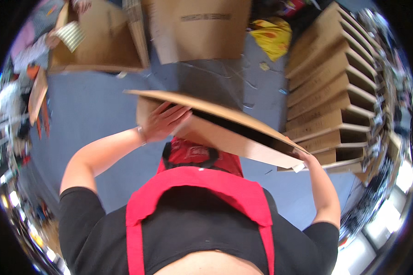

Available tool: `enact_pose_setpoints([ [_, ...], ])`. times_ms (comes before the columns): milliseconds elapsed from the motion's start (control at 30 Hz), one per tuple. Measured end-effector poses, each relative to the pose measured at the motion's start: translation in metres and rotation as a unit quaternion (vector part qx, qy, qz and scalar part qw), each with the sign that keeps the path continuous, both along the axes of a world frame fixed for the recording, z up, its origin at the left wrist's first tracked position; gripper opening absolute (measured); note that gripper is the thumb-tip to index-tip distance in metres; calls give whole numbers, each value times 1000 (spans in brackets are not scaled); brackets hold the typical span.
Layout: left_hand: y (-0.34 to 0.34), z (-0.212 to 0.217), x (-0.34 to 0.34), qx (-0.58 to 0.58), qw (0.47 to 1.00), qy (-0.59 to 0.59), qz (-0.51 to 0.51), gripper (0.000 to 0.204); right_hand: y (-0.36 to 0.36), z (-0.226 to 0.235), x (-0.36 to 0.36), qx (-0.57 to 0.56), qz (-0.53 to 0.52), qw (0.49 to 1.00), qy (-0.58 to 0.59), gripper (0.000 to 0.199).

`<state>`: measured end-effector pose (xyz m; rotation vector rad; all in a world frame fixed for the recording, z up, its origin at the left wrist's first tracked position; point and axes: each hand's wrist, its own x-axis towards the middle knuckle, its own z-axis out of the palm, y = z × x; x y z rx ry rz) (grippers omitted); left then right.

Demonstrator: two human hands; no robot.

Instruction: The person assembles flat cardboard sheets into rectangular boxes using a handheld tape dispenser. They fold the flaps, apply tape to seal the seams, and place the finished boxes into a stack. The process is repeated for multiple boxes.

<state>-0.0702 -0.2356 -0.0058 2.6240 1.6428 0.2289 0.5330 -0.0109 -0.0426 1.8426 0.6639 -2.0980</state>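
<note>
Both hands are gripping a large flattened brown corrugated cardboard box [225,130], which the person is holding up at chest height in front of their black shirt and red apron straps [197,188]. In the head view, the left hand [163,121] is pressing against the near-left part of the box, palm on the underside panel and fingers spreading up under the top flap, so it is closing around the board's edge. The right hand [303,156] is pinching the far-right corner of the box; only part of it is showing, though it is clearly clamping the corner.

The box is tilting down to the right, with its panels gaping slightly along the dark open seam. It looks light for its size and fairly stiff along the flutes, but broad and apt to flex or fold at the creases, so taking it at opposite edges, as the hands are doing, seems the steadiest hold; the smooth board could slip from a loose pinch.

Right of the box, a stack of open brown cardboard cartons [335,87] is lying on the blue-grey floor [92,105]. Beyond the box, another large brown carton [202,27] is standing, with a yellow bag [273,36] just to its right. Far left of the box, another person's hand [53,41] is holding a striped item beside a further carton [101,41].
</note>
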Motion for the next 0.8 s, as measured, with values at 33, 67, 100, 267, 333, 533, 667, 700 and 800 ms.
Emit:
enact_pose_setpoints([
  [33,-1,-6,9,33,998,19,46,55,9,27,-6,27,65,996,-56,36],
  [67,-5,-22,8,-32,998,30,46,64,12,31,21,189,77,977,-59,34],
  [100,-4,-8,14,-153,983,-70,68,82,27,52,3,326,185,918,-131,34],
  [267,-8,-14,8,-40,998,43,14,122,89,169,-175,589,395,699,-94,65],
  [333,2,-8,7,-80,996,-21,29,119,68,170,-274,627,552,549,-35,85],
  [533,-20,-31,-23,-56,996,-51,40,108,21,115,-352,524,716,434,158,51],
  [667,-32,-57,-8,26,996,-64,53,95,-11,107,-308,640,669,357,122,59],
  [700,-32,-63,-5,55,996,-49,52,92,-19,104,-299,658,656,355,101,61],
  [800,-45,-50,0,-8,986,-121,116,56,-55,82,-275,738,550,389,43,70],
])
